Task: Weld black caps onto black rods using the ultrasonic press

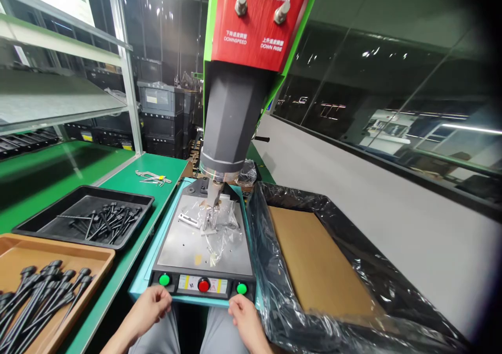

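Note:
My left hand (152, 307) is at the front left corner of the machine base, just below a green button (164, 280). Its fingers are curled in, and no object shows in them. By the right green button (241, 289) is my right hand (245, 316), also with fingers curled and nothing visible inside. Between the two green buttons is a red button (203, 285). On the metal plate (176, 254) lie clear plastic film (225, 228) and a small slotted metal piece (189, 220), under the tip of the machine's horn (214, 193).
Left of the machine, a black tray (78, 200) and an orange tray (94, 262) hold several black rod-like parts. Hex keys and a wrench (151, 178) lie on the green table. To the right is a box lined with black plastic (314, 197), with cardboard (321, 260) inside. The red-faced machine head (251, 30) hangs overhead.

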Motion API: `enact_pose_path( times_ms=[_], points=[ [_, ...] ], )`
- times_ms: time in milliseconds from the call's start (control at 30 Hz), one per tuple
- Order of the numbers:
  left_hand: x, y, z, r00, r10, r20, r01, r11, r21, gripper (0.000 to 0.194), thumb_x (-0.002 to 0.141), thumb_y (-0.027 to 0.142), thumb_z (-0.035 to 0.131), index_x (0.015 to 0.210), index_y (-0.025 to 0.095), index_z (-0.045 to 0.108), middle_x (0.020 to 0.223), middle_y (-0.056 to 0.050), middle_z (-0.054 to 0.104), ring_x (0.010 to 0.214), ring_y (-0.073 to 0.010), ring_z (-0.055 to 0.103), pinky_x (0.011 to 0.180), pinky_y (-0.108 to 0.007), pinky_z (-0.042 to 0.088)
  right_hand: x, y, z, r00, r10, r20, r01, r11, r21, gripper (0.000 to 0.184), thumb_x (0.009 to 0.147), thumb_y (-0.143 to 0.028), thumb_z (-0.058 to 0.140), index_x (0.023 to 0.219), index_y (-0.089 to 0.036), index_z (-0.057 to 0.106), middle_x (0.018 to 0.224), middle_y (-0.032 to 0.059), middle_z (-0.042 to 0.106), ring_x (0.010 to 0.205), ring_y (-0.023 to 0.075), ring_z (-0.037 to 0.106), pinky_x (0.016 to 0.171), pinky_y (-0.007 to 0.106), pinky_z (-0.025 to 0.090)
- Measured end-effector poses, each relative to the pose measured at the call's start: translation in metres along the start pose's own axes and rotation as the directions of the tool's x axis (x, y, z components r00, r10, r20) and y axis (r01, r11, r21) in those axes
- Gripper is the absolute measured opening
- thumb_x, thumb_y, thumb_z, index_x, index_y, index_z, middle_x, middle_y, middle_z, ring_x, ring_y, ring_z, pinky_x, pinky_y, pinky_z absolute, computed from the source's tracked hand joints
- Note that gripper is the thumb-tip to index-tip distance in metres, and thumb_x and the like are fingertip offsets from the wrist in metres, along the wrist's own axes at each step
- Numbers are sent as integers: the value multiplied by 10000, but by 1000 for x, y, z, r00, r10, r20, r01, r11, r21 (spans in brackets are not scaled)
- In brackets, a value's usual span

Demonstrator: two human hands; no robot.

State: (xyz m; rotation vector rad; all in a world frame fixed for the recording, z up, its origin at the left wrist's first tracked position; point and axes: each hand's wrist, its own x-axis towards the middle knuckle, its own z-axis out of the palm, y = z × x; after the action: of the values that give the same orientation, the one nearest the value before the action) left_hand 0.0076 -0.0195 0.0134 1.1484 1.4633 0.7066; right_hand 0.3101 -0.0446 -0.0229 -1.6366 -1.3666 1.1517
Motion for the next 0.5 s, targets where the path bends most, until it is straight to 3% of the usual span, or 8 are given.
enact_pose_path(
  times_ms=[167,300,400,500],
  points=[
    [3,16,7,991,93,101,-80,989,-127,479,646,629,655,634,175,503,551,-17,591,455,-116,463,444,-227,291,-3,-23,14,995,12,98,-17,998,59,240,805,-402,520,729,-178,562,687,19,632,496,102,491,456,203,321],
    [20,46,8,971,204,128,-178,965,-191,449,693,592,662,669,163,533,562,25,528,496,-98,438,486,-225,323,4,-52,25,983,-16,184,1,997,82,178,798,-325,530,789,-159,595,695,25,648,486,93,496,444,196,321],
    [36,79,8,964,263,45,-247,945,-216,424,678,557,697,763,155,595,595,33,520,537,-109,468,507,-227,357,18,-78,36,969,-46,243,21,994,103,173,784,-311,548,821,-155,612,690,19,648,481,95,509,439,196,343],
    [53,117,9,954,288,-88,-301,925,-232,458,649,497,744,928,147,645,765,-20,617,661,-146,555,559,-238,417,38,-99,49,959,-65,275,29,991,133,198,763,-278,552,891,-148,628,688,11,641,486,100,520,449,207,384]
  ],
)
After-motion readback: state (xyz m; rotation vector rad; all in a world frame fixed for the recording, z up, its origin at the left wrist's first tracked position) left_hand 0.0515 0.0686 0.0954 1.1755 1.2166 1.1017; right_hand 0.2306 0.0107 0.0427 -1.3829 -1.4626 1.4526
